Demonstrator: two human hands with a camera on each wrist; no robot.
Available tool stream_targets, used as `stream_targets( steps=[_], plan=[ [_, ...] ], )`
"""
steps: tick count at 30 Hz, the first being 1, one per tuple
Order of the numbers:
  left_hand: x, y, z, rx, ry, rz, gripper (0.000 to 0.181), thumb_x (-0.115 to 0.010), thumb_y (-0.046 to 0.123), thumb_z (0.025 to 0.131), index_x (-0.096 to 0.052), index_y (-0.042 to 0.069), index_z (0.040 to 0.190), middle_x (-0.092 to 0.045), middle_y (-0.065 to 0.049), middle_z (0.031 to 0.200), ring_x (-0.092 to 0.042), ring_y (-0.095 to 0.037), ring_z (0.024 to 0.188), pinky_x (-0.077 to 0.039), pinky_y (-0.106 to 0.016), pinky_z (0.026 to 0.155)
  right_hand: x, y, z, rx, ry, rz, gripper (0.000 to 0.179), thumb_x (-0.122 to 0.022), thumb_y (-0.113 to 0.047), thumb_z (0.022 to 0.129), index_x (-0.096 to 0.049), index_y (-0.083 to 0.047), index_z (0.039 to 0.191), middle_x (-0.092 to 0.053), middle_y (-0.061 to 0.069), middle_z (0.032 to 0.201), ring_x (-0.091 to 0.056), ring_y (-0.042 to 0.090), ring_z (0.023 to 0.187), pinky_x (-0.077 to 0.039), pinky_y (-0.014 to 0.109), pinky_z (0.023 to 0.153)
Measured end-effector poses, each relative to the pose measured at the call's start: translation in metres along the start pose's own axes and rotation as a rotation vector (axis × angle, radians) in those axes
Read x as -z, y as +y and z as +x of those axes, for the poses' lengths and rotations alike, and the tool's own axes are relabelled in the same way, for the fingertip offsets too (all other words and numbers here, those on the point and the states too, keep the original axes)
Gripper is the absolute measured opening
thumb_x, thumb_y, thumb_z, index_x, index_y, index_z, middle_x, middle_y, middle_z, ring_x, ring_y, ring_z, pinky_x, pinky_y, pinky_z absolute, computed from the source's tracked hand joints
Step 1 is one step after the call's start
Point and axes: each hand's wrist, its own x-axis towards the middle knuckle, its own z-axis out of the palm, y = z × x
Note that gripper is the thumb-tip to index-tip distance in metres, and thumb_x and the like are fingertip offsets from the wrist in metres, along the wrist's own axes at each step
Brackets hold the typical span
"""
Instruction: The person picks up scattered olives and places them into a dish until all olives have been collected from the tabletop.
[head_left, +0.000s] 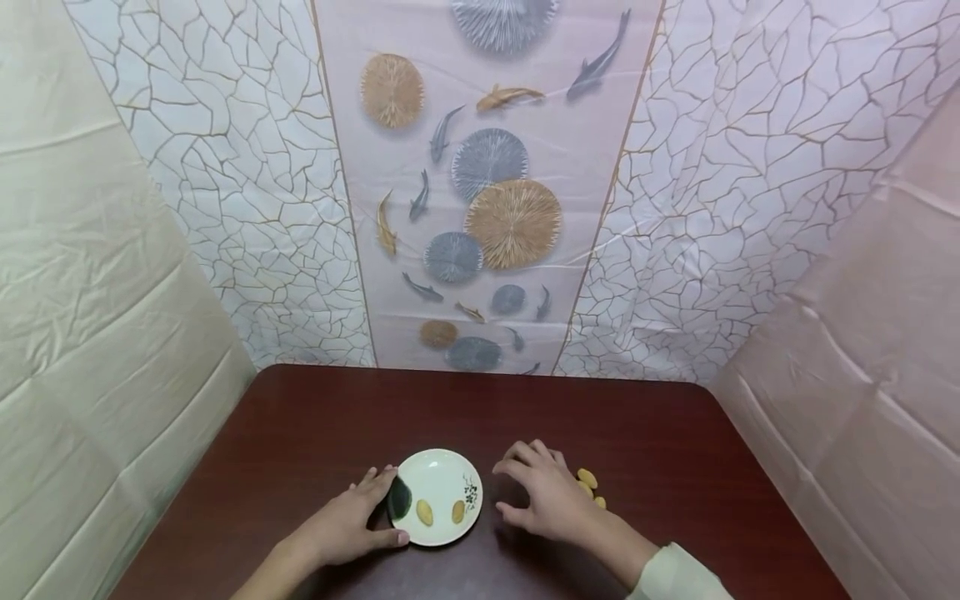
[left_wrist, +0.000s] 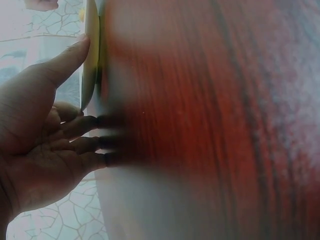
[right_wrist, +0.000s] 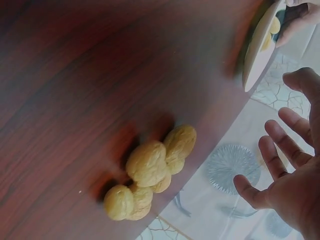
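Observation:
A round white plate [head_left: 438, 468] with a dark green patch at its left rim and a dark floral print at right lies on the table. My left hand [head_left: 347, 522] holds its left side, the thumb at the near rim and fingers at the far-left rim. On the plate are two small golden oval pieces, one left [head_left: 424, 512] and one right [head_left: 458, 511]; they look like little buns. Fingers spread and slightly bent, my right hand [head_left: 551, 492] hovers between plate and pile, holding nothing. Beside it lies a pile of several such golden pieces [right_wrist: 146, 164], partly hidden in the head view.
The dark red-brown wooden table [head_left: 337, 417] reaches back to a hanging cloth [head_left: 465, 342] printed with fish and round shapes. Pale padded panels stand to the left [head_left: 112, 350] and right [head_left: 847, 358].

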Motion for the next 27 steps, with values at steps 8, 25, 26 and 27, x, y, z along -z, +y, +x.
stream_targets(
  steps=[8,25,26,27],
  plan=[
    [-0.001,-0.001,0.001,-0.001,0.004,0.002,0.112,-0.086,0.059,0.092,-0.034,-0.002,0.171,-0.037,-0.025,0.177,-0.027,-0.055,0.166,-0.031,-0.077,0.128,-0.004,0.012,-0.007,0.004,0.044,-0.045,0.038,-0.092,-0.028,0.089,-0.078,-0.021,0.124,-0.067,-0.006,0.121,-0.057,0.015,0.108,-0.053,0.050,0.089],
    [-0.003,-0.005,0.002,0.024,0.001,0.019,0.112,-0.085,0.061,0.092,-0.034,0.002,0.173,-0.037,-0.021,0.179,-0.028,-0.052,0.167,-0.032,-0.076,0.129,0.001,0.033,-0.021,-0.036,0.065,-0.110,0.038,-0.093,-0.028,0.088,-0.078,-0.020,0.122,-0.070,-0.007,0.116,-0.058,0.015,0.105,-0.052,0.047,0.084],
    [-0.003,-0.004,0.002,0.026,0.001,0.019,0.112,-0.085,0.061,0.092,-0.034,0.002,0.173,-0.037,-0.021,0.179,-0.028,-0.052,0.167,-0.032,-0.076,0.128,0.001,0.034,-0.022,-0.043,0.061,-0.107,0.038,-0.093,-0.028,0.088,-0.078,-0.019,0.122,-0.070,-0.006,0.117,-0.057,0.015,0.105,-0.052,0.046,0.084],
    [-0.003,-0.004,0.002,0.027,0.000,0.022,0.112,-0.085,0.061,0.092,-0.034,0.002,0.173,-0.037,-0.021,0.179,-0.028,-0.052,0.167,-0.032,-0.076,0.128,0.001,0.035,-0.023,-0.049,0.055,-0.104,0.038,-0.092,-0.028,0.088,-0.078,-0.018,0.123,-0.070,-0.006,0.117,-0.057,0.016,0.105,-0.051,0.046,0.084]
  ],
)
